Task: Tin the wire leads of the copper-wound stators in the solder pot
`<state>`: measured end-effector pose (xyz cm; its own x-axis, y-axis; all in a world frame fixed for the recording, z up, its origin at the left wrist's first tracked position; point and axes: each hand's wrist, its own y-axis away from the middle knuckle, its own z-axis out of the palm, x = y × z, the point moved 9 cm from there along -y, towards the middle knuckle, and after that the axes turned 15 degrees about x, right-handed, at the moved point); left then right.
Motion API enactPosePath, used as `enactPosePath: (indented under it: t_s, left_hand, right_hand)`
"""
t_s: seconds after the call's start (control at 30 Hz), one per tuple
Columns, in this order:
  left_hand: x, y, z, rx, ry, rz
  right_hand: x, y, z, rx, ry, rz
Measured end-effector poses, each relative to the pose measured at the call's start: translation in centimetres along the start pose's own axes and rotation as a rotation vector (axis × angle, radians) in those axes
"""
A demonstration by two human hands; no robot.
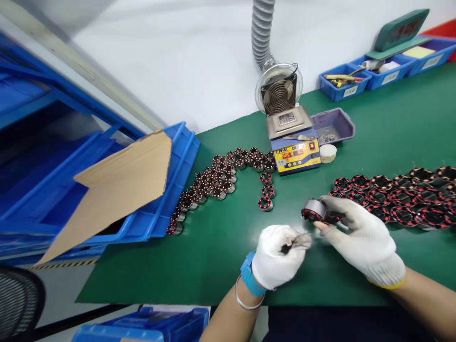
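Note:
My right hand (359, 237), in a white knit glove with bare thumb tip, grips a motor stator (315, 209) with a grey metal ring and red-and-black windings. The stator is tilted on its side above the green table. To its left, my left hand (280, 256), gloved and with a blue band at the wrist, is closed with its fingertips pinched together. Blur there hides what they hold, if anything. Close behind the right hand stand rows of red-wound stators (402, 197). Three more stators (265, 204) form a short line left of centre.
A solder pot (297, 154) with a lit display stands at the back, below a fan and duct (262, 33). Beside it are a purple tray (333, 126) and a round white tin (327, 153). Many copper-wound stators (213, 178) curve leftward toward blue crates (178, 152) and cardboard (124, 190).

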<state>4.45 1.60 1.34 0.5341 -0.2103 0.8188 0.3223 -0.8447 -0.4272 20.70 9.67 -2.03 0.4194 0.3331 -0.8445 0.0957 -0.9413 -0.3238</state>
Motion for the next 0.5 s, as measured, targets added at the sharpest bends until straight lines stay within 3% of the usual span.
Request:
enactPosePath:
  t_s: [0.1, 0.17, 0.3, 0.37, 0.43, 0.5]
  left_hand:
    - [-0.9, -0.2, -1.4, 0.110, -0.014, -0.086]
    - [-1.4, -0.3, -1.6, 0.151, -0.038, -0.119]
    - [-1.0, 0.0, 0.3, 0.111, -0.063, -0.004]
    - [-0.8, 0.2, 1.1, 0.105, -0.046, 0.032]
    - [-1.8, -0.2, 0.7, 0.188, 0.049, -0.078]
    - [-3.3, -0.6, -0.6, 0.327, 0.225, -0.272]
  right_hand:
    - [0.8, -1.2, -1.1, 0.078, 0.018, 0.089]
    - [0.1, -3.5, -1.8, 0.107, 0.053, 0.075]
    - [-4.1, -11.9, -2.5, 0.173, 0.165, -0.081]
    - [-6.6, -16.4, -1.7, 0.139, 0.227, -0.173]
    - [-8.8, -19.2, -0.4, 0.096, 0.325, -0.263]
    - [-10.4, -19.4, 1.1, 0.031, 0.364, -0.317]
